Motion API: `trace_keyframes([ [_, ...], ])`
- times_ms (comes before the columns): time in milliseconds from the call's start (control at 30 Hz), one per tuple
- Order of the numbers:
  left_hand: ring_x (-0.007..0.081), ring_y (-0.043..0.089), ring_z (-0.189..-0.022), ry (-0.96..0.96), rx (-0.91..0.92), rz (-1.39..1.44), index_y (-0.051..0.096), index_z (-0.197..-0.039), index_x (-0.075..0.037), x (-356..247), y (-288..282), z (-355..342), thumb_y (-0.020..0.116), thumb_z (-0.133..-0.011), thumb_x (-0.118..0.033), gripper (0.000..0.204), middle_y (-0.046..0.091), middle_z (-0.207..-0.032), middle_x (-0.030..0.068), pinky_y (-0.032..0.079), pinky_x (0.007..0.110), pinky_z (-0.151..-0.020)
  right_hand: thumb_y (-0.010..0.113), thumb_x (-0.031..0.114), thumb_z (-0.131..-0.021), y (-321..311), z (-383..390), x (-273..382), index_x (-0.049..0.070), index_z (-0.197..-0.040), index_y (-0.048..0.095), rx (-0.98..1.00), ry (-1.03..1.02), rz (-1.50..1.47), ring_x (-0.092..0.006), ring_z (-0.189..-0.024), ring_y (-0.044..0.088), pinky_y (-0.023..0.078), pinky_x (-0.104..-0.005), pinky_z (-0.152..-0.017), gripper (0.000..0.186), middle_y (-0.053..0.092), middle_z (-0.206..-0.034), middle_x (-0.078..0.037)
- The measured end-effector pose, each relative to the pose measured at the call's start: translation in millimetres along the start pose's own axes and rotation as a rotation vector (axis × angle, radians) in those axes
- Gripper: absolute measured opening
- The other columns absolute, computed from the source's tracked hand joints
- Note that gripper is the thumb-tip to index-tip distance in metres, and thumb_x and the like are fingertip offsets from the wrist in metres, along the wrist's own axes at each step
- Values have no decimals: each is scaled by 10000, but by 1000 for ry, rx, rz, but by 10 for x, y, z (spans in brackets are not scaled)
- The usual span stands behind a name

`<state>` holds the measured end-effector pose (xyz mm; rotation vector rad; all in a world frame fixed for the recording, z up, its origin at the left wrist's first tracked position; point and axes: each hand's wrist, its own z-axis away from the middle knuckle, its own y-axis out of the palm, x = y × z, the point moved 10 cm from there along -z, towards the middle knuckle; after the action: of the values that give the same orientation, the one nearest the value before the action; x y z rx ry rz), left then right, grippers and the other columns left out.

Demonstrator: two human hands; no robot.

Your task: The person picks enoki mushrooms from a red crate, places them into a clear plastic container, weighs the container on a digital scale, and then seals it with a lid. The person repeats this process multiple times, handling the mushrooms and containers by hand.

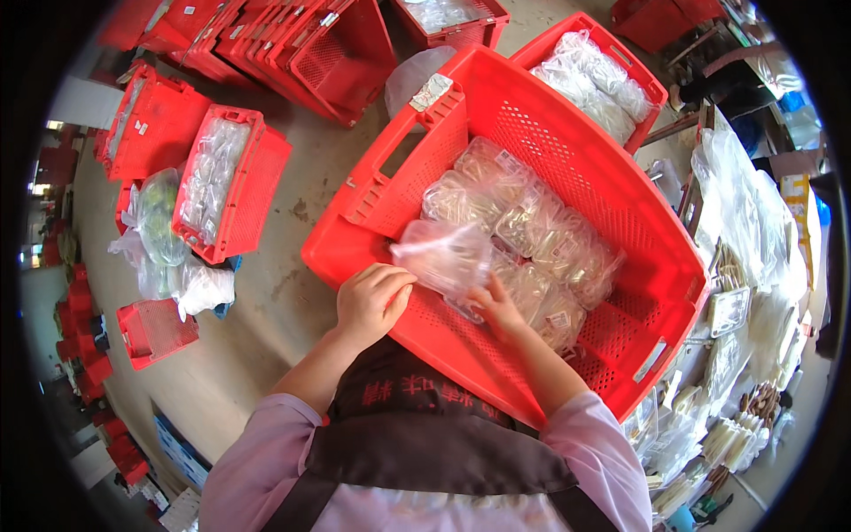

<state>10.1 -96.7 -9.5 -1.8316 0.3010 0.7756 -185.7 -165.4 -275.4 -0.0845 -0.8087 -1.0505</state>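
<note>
My left hand [377,301] is closed on a corner of a clear plastic bag [443,253] above the near-left rim of a large red crate [647,230]. My right hand [496,306] reaches into the crate at the bag's lower right, its fingertips blurred and partly behind the plastic, so their grip is unclear. Beneath and beyond the held bag, several clear packs [567,244] of pale, thin contents lie piled inside the crate.
Another red crate with white bags [589,84] stands behind. Stacked red crates [284,53], a filled crate [213,177] and bagged goods [160,217] occupy the left floor. A worktop heaped with plastic packs [740,230] runs along the right, where another person [727,84] is partly visible.
</note>
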Motion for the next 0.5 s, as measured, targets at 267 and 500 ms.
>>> trace_keyframes([
  [267, 248, 616, -734, 8, -37, -75, 648, -831, -59, 8, 75, 3, 634, -750, -77, 85, 637, -814, 73, 486, 348, -634, 721, 216, -719, 364, 111, 1093, 98, -1184, 529, -206, -734, 1062, -374, -1139, 468, 424, -452, -913, 517, 453, -1266, -191],
  [500, 284, 606, -714, 48, 19, -134, 641, -836, -24, -79, 135, -41, 605, -748, -47, 98, 625, -800, 102, 479, 366, -633, 618, 444, -786, 886, -648, 161, 276, -1412, 337, 46, -761, 1628, -351, -1398, 125, 94, -587, -1103, 706, 165, -1524, -77],
])
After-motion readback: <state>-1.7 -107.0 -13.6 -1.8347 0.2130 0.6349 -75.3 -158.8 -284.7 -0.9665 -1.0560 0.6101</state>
